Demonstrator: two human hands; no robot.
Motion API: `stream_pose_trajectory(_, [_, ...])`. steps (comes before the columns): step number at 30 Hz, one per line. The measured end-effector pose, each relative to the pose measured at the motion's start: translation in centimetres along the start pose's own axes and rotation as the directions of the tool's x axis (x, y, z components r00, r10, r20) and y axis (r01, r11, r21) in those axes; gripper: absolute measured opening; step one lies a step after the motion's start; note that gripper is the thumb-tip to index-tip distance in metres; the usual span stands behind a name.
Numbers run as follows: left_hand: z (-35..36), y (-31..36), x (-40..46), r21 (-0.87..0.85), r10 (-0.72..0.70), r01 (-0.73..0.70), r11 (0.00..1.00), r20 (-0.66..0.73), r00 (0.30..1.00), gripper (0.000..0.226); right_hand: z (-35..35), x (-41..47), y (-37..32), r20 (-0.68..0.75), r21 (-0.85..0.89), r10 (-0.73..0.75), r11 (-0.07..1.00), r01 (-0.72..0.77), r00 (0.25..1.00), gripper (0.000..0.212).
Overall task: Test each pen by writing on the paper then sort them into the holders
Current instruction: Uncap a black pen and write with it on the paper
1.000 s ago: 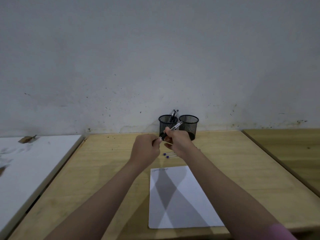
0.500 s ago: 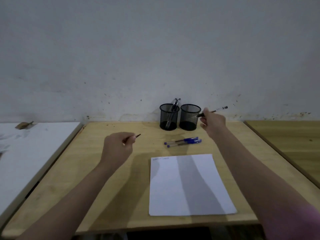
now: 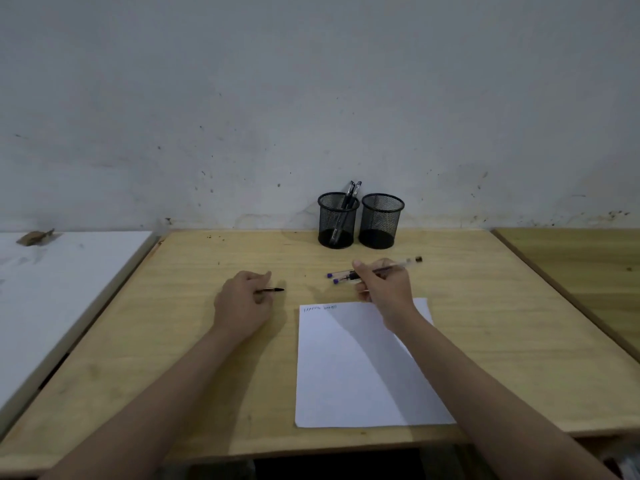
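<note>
The left hand [image 3: 242, 303] pinched the black cap [image 3: 273, 289], parked on the table [image 3: 502, 341] — a second earlier both hands had been pulling it off up by the holders [image 3: 360, 220]. The right hand [image 3: 382, 282] gripped the uncapped pen [image 3: 401, 265], tip hidden, now down at the paper [image 3: 363, 375] top edge — ready, I judged, to scribble.

Desk [image 3: 485, 323] open to the right of the paper [image 3: 356, 375] and on the wide strip left of it, apart from the left hand [image 3: 242, 303] resting there. Two mesh holders [image 3: 360, 220] stand side by side, nearly touching, at the far edge against the wall; left one has pens sticking up, right one's mouth is clear. Two loose pens [image 3: 341, 277] lie between holders and paper, partly under the right hand [image 3: 384, 285]
</note>
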State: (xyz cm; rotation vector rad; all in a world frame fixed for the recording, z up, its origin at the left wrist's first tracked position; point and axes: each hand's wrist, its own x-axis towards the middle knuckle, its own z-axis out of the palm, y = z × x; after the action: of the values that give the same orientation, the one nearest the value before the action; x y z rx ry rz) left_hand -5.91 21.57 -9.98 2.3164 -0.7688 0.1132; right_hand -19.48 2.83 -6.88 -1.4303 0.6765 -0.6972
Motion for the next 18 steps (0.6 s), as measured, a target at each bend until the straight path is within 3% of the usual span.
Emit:
stream_pose_trajectory(4, [-0.1,1.1,-2.4,-0.041,0.209,-0.207,0.977,0.056,0.976,0.062,-0.1,-0.3,1.8,0.036,0.027,-0.046,0.999,0.045,0.998,0.03])
stream_pose_trajectory(7, [0.1,1.9,-4.1,-0.008,0.307,-0.314,0.949,0.232,0.923,0.071,-0.1,-0.3,2.3,0.076,-0.05,-0.043,0.998,0.047,0.996,0.023])
stream_pose_trajectory(10, [0.3,2.0,-4.9,0.158,0.247,-0.336,0.929,0.411,0.877,0.082,0.0,0.0,2.2,0.107,-0.089,-0.013,0.996,0.022,0.994,0.022])
stream_pose_trajectory(18, [0.7,2.1,-5.2,0.259,0.207,-0.352,0.899,0.458,0.864,0.083,0.6,0.2,2.1,0.061,-0.107,-0.022,0.994,0.028,0.998,0.039])
